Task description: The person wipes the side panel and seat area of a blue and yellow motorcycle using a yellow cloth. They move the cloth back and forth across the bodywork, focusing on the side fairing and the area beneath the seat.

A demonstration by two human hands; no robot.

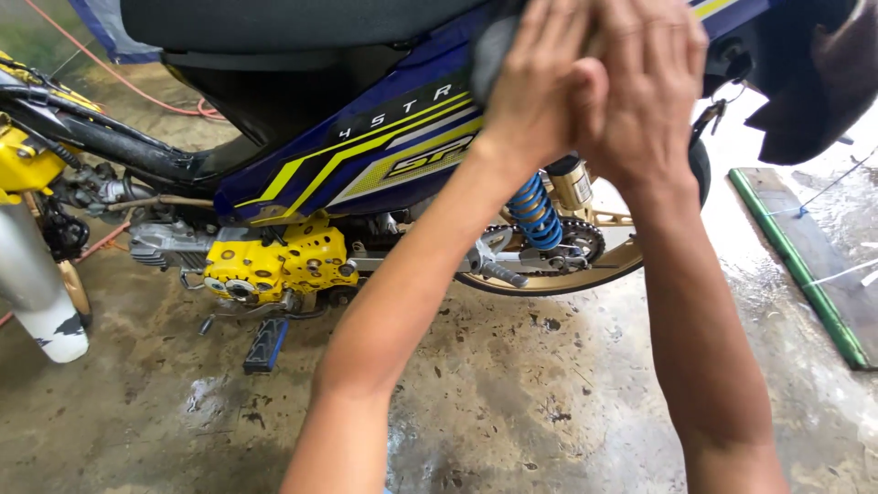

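Both hands press together on a dark cloth (pixel 494 41) against the blue side panel (pixel 366 155) of the motorcycle, just under the black seat (pixel 274 23). Left hand (pixel 540 87): fingers extended and close together, laid flat over the cloth, palm down, not clenched. Right hand (pixel 649 91): also flat, fingers together, overlapping the left at the thumb side. Neither hand grips; both bear down on the cloth. Only a small dark part of the cloth shows above the left fingers; the rest is hidden under the palms.

Judgement on the wiping stroke: keep palms flat so pressure spreads evenly, follow the length of the panel and its yellow stripes, and keep the cloth folded under the fingers so no edge drags. Stay above the blue shock spring (pixel 533 212) and chain sprocket (pixel 581 242), which likely carry grease that would soil the cloth.

Nearer: wet concrete floor (pixel 512 393), stained, with puddles. Mid-distance: yellow engine cover (pixel 283 265), footpeg (pixel 267 343), gold rear wheel rim (pixel 585 274). Far left: silver exhaust pipe (pixel 32 284) and an orange hose (pixel 119 82). Right: a board with a green edge (pixel 805 274) lying on the floor.
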